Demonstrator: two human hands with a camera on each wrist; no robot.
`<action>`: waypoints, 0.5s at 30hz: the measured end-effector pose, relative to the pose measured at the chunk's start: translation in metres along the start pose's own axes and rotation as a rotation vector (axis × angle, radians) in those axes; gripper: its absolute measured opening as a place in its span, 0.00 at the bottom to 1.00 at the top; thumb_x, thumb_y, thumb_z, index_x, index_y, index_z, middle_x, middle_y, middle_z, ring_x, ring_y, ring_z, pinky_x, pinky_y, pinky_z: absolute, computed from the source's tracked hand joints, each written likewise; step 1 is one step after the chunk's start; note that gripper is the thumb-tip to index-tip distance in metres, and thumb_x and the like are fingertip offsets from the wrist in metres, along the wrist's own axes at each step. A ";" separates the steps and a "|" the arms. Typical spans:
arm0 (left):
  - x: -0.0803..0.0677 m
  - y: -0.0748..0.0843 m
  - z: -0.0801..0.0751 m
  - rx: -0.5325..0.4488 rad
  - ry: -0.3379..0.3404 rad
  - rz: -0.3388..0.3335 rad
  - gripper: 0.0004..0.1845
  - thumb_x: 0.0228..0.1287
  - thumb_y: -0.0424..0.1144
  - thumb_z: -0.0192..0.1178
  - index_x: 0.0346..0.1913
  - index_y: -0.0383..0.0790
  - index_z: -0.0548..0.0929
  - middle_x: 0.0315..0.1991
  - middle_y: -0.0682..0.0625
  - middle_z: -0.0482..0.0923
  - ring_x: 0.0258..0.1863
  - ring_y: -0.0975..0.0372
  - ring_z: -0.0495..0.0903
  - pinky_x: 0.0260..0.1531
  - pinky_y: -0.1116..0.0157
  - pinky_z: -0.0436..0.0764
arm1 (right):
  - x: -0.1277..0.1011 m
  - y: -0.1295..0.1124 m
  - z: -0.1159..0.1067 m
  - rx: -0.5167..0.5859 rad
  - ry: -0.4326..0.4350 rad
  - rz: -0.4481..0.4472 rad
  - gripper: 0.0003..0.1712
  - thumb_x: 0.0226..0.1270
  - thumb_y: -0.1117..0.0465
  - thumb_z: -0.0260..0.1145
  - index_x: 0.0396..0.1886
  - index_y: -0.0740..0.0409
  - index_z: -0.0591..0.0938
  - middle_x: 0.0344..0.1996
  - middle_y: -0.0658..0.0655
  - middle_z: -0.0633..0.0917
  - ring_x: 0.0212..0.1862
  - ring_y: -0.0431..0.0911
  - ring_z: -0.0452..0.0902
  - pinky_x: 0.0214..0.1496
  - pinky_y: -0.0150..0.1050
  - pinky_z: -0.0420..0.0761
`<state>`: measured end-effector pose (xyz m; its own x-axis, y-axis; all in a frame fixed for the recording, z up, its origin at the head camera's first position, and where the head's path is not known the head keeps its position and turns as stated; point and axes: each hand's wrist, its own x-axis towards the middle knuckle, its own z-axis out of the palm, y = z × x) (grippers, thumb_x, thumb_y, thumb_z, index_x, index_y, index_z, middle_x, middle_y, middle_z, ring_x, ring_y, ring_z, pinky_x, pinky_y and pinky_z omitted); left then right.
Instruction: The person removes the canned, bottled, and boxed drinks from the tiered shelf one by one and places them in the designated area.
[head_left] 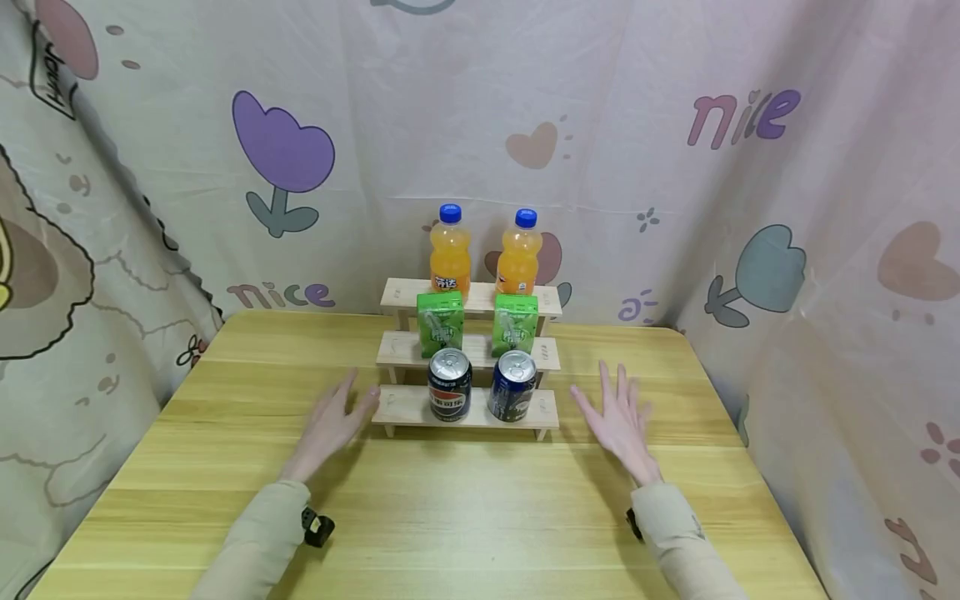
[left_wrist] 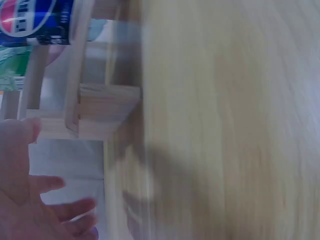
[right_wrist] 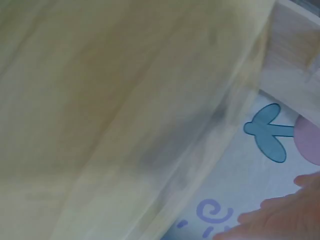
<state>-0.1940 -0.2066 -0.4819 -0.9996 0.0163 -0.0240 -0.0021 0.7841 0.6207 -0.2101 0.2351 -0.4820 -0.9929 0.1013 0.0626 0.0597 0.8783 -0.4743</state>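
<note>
A three-step wooden rack stands on the table, with two drinks on each step. On its low front step are a black cola can and a dark blue can. Two green drink cartons occupy the middle step, and two orange soda bottles with blue caps the top one. My left hand is spread beside the rack's left end, thumb near the front step. Off the rack's right end my right hand has its fingers spread, holding nothing. In the left wrist view, the left hand is likewise without any object.
The wooden table ends at a patterned curtain behind the rack. More of the same cloth hangs along the left and right sides. Dark wrist devices sit at the sleeve ends.
</note>
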 end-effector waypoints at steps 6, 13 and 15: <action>0.004 0.002 0.001 -0.229 -0.080 -0.023 0.39 0.61 0.61 0.46 0.63 0.32 0.61 0.51 0.36 0.74 0.47 0.50 0.77 0.45 0.56 0.78 | 0.007 -0.013 -0.012 0.347 0.047 -0.046 0.42 0.59 0.33 0.49 0.69 0.42 0.49 0.71 0.57 0.46 0.69 0.59 0.45 0.63 0.68 0.48; 0.004 0.002 0.004 -0.328 -0.088 -0.047 0.29 0.58 0.55 0.55 0.54 0.35 0.73 0.44 0.40 0.79 0.41 0.57 0.79 0.36 0.67 0.79 | 0.016 -0.035 -0.026 0.649 0.048 -0.099 0.36 0.60 0.40 0.55 0.63 0.54 0.63 0.66 0.59 0.60 0.67 0.55 0.52 0.68 0.56 0.54; 0.004 0.001 0.004 -0.336 -0.081 -0.064 0.28 0.57 0.55 0.56 0.52 0.35 0.75 0.44 0.41 0.79 0.42 0.57 0.78 0.37 0.66 0.79 | 0.019 -0.042 -0.030 0.709 0.045 -0.096 0.35 0.59 0.41 0.57 0.62 0.54 0.64 0.65 0.58 0.61 0.67 0.55 0.53 0.68 0.55 0.55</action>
<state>-0.1982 -0.2028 -0.4844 -0.9917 0.0336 -0.1245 -0.0871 0.5372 0.8389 -0.2283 0.2139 -0.4345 -0.9842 0.0715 0.1617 -0.1243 0.3710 -0.9203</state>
